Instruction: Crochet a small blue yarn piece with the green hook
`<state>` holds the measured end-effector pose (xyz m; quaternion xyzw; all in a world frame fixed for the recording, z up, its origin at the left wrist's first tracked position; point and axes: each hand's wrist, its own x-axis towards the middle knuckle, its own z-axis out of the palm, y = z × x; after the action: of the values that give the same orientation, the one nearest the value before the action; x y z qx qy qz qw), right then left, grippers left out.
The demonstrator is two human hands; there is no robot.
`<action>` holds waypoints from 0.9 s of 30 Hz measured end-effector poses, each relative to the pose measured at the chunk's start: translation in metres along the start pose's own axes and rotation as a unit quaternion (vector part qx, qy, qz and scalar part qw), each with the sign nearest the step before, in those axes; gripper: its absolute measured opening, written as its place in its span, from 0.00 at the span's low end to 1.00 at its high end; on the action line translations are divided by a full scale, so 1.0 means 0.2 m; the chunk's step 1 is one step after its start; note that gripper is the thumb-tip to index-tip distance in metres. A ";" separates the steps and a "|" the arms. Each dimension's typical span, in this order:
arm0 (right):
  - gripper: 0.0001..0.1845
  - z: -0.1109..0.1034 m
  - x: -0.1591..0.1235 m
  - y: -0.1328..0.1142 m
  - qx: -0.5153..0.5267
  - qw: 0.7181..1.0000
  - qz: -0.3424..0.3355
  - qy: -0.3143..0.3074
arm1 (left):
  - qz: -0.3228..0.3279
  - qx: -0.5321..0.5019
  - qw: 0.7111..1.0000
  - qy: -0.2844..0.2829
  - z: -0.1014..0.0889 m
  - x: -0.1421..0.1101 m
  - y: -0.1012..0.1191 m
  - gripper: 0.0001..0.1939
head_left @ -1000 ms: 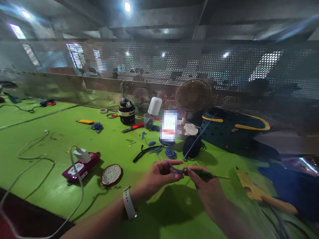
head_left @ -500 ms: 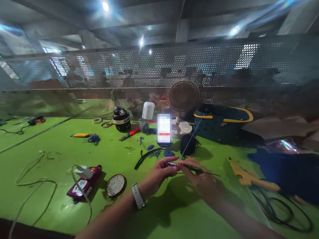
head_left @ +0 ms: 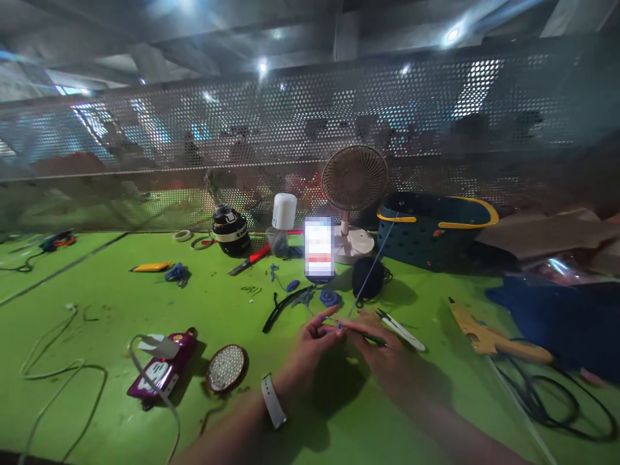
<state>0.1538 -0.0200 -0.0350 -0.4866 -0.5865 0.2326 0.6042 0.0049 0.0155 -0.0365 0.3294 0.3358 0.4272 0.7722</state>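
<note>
My right hand [head_left: 380, 349] is closed around a green-handled crochet hook [head_left: 372, 336], its metal end pointing at the left fingers. Opposite it, my left hand [head_left: 314, 342] pinches a tiny bit of blue crochet work [head_left: 340, 326], mostly hidden by the fingertips. A blue yarn strand [head_left: 374, 263] runs from the basket [head_left: 426, 242] down to the hands. Just beyond the fingers lie a coiled blue crochet piece [head_left: 330, 297] and a dark round ball [head_left: 367, 279]. White-handled snips [head_left: 403, 330] rest on the table beside my right hand.
A lit phone [head_left: 319, 247] stands before a fan [head_left: 355, 177]. On the right lies a yellow glue gun [head_left: 477, 336] with its cable. A purple power bank [head_left: 165, 369], a round studded object [head_left: 226, 368] and a yellow cutter [head_left: 151, 267] are at left.
The view has tilted slightly. My hands stay together at the work, but the hook's angle has changed and its rear end shows less. The snips, hidden before, are now visible.
</note>
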 end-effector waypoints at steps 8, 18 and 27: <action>0.09 -0.07 0.02 -0.01 -0.080 0.985 -0.123 -0.094 | -0.040 0.004 0.998 -0.049 -0.03 0.01 0.02 0.29; 0.13 -0.12 0.07 -0.08 -0.161 0.953 -0.207 -0.152 | -0.040 0.021 0.998 -0.051 -0.01 0.00 0.04 0.30; 0.12 -0.14 0.07 -0.19 -0.151 0.972 -0.111 -0.141 | -0.025 -0.022 0.999 -0.020 0.02 -0.03 0.02 0.29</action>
<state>0.1724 -0.0323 0.0094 -0.4662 -0.7443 0.1391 0.4576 0.0046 0.0109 -0.0300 0.3119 0.3192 0.4083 0.7963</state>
